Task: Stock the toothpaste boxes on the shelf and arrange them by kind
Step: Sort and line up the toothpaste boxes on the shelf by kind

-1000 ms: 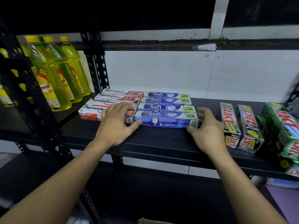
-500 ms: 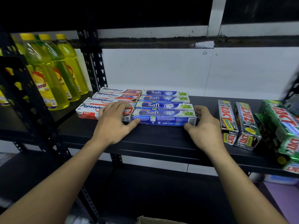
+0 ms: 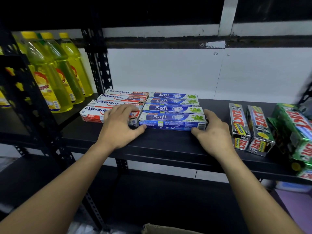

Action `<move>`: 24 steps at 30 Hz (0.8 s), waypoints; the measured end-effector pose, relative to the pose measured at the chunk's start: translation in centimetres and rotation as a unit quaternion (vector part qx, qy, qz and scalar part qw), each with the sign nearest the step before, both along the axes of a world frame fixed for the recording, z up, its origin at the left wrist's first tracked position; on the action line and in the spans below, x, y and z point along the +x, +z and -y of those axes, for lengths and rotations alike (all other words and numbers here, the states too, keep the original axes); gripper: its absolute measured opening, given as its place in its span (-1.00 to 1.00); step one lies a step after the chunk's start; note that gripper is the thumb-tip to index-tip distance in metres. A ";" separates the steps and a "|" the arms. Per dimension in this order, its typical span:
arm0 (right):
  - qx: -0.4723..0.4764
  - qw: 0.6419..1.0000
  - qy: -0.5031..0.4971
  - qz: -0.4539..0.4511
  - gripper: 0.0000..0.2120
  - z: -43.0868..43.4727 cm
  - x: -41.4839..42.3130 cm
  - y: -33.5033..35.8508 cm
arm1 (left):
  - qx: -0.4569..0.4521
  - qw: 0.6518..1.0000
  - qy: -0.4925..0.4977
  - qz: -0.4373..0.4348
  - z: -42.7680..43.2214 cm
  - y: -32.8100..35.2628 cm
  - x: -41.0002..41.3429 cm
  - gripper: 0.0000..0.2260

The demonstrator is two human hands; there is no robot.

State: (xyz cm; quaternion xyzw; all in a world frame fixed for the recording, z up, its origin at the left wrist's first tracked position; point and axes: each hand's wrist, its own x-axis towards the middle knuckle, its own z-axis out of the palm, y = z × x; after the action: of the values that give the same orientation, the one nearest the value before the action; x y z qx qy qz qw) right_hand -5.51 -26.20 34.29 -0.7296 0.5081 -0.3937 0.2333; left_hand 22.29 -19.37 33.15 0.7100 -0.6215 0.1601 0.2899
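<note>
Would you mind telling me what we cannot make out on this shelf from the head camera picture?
All in the head view:
- The front Pepsodent box: the left hand hides the right part of its top.
- The front Safi box: the right hand covers its right end, and the side print is too small to read.
- The green Zact boxes: blurred and cut off by the right edge, so uncountable.
- The cardboard box: mostly cut off by the bottom edge.

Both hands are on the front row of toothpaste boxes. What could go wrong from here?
1. The left hand lies across the front Pepsodent box, whose right end looks torn; pressing may crush it further or skew that row.
2. The right hand grips the front Safi box at its right end; a sideways slip could knock the Zact boxes nearby.
</note>
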 end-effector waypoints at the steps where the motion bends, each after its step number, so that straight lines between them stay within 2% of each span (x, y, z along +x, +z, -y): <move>1: -0.001 1.000 -0.001 0.000 -0.42 0.0 0.0 0.0 | 0.000 1.000 0.001 -0.001 0.0 0.0 0.0 -0.40; 10: -0.017 1.000 -0.004 -0.011 -0.45 0.3 0.0 -0.3 | -0.014 1.000 0.009 -0.003 0.1 -0.1 0.0 -0.50; 24: -0.019 1.000 0.000 -0.021 -0.39 0.6 0.1 -0.5 | -0.013 1.000 0.012 -0.001 0.0 -0.2 0.0 -0.45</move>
State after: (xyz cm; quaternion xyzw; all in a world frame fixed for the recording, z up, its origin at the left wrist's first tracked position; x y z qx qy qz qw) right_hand -5.44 -26.77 33.79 -0.7417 0.5059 -0.3877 0.2088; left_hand 22.34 -19.40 32.96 0.7136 -0.6107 0.1706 0.2978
